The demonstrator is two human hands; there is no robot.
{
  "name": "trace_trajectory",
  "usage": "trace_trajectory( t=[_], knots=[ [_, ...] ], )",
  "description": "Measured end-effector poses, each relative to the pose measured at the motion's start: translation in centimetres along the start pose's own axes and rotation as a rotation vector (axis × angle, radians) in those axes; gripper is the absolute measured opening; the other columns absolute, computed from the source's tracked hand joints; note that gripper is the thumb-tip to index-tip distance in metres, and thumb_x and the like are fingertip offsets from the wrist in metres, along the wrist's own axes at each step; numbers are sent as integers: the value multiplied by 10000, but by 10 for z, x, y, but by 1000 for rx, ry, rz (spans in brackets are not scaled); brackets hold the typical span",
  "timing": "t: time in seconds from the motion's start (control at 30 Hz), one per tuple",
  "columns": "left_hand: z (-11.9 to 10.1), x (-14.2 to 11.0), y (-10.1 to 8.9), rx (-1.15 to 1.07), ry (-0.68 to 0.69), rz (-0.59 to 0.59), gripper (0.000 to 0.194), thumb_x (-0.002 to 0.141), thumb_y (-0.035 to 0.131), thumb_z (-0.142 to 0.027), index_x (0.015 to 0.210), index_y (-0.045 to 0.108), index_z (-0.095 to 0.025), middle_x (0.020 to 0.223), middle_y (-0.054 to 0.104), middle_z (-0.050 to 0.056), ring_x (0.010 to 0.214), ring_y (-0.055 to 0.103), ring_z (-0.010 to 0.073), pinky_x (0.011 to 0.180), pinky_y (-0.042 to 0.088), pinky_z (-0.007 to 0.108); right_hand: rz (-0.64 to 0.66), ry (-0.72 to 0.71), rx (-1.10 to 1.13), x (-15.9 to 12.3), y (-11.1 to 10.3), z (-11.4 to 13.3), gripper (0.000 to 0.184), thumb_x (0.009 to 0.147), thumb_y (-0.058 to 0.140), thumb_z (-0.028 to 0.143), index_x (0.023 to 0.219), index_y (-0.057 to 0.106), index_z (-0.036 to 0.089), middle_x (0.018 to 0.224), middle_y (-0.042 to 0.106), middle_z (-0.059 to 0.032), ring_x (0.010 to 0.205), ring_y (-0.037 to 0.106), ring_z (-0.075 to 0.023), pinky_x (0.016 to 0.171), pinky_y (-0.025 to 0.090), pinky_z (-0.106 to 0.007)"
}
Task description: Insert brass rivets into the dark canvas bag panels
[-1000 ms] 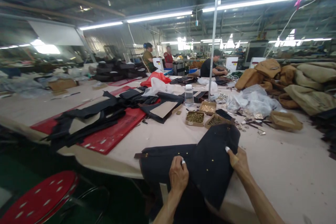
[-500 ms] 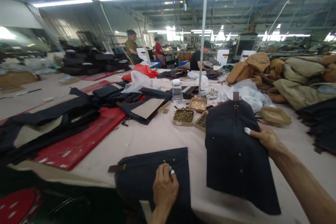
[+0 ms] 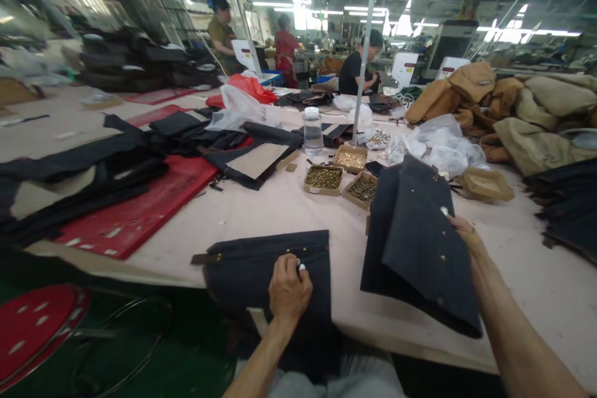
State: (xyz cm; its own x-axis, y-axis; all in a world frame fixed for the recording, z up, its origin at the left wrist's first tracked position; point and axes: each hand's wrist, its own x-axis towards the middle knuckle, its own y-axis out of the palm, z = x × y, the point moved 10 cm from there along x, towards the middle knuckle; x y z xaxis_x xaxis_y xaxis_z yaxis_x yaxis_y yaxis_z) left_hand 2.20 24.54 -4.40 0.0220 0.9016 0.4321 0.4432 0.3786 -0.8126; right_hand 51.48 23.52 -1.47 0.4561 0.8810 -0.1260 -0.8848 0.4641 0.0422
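My left hand point(image 3: 290, 286) rests on a dark fabric panel point(image 3: 247, 283) that lies at the table's front edge, partly hanging over it. Its fingers are curled together, and whatever they may hold is hidden. This panel has brass-coloured rivets and a brown tab point(image 3: 203, 259). On the right, my right hand point(image 3: 466, 233) grips the edge of a second dark fabric panel point(image 3: 415, 249), raised and partly folded over, with a few rivets showing. White coverings show on a fingertip of each hand.
Small cardboard boxes of rivets point(image 3: 323, 179) stand behind the panels, near a clear bottle point(image 3: 313, 132) and a metal pole point(image 3: 366, 50). Dark pieces lie on a red board point(image 3: 140, 211) at left. Tan bags point(image 3: 536, 112) are heaped at right. A red stool point(image 3: 37, 329) stands below; people work farther back.
The right panel has turned and folded over in my right hand, its top tab no longer visible. My left hand stays on its panel. The view has tilted down.
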Motion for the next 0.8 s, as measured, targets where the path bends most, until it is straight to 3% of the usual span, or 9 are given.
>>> trace_trajectory(
  t=[0.1, 0.2, 0.5, 0.57, 0.63, 0.7, 0.8],
  knots=[
    [-4, -1, -2, 6, 4, 1, 169, 902, 533, -149, 1060, 570, -195, 1126, 581, 114, 1112, 565, 285, 974, 472, 398, -116, 82, -12, -5, -20, -32, 397, 546, 860, 462, 759, 709, 162, 681, 744, -72, 568, 701, -260, 540, 587, -338],
    [-8, -2, -2, 15, 7, 1, 176, 892, 528, -147, 1057, 575, -187, 1107, 578, 114, 1104, 556, 284, 977, 465, 402, -181, 55, -65, -21, -39, -48, 437, 556, 869, 462, 776, 700, 125, 666, 730, -78, 538, 661, -228, 507, 535, -310],
    [-15, -2, -11, -38, 14, -15, 108, 908, 529, -202, 1004, 575, -184, 1072, 574, 115, 1055, 565, 286, 936, 472, 405, -132, -34, -58, -52, -44, -45, 683, 608, 822, 641, 1007, 710, 98, 799, 765, -115, 694, 717, -281, 605, 569, -357],
    [-31, -5, -14, -176, 32, -32, 121, 933, 519, -225, 1029, 582, -185, 1080, 581, 106, 1031, 582, 262, 938, 479, 392, -121, -54, -26, -57, -38, -42, 680, 643, 822, 627, 1063, 704, 105, 849, 773, -115, 707, 722, -274, 633, 576, -357],
    [-62, -8, -8, -366, 75, 2, 192, 948, 526, -252, 1120, 583, -187, 1120, 593, 97, 1004, 598, 229, 935, 490, 372, -100, -84, -11, -62, -28, -39, 666, 680, 815, 604, 1103, 701, 103, 878, 775, -115, 718, 721, -267, 649, 577, -351],
    [-101, -8, 7, -551, 105, 105, 317, 934, 573, -278, 1238, 560, -191, 1152, 611, 93, 982, 613, 208, 924, 501, 360, -70, -125, -17, -67, -15, -36, 661, 720, 791, 599, 1136, 701, 93, 895, 774, -120, 741, 718, -267, 660, 575, -348],
    [-151, -4, 29, -761, 10, 274, 396, 870, 651, -259, 1248, 565, -175, 1073, 666, 88, 948, 642, 210, 877, 524, 348, -42, -173, -45, -71, 4, -29, 673, 739, 764, 622, 1139, 708, 85, 883, 767, -112, 777, 710, -273, 675, 570, -349]
  ],
)
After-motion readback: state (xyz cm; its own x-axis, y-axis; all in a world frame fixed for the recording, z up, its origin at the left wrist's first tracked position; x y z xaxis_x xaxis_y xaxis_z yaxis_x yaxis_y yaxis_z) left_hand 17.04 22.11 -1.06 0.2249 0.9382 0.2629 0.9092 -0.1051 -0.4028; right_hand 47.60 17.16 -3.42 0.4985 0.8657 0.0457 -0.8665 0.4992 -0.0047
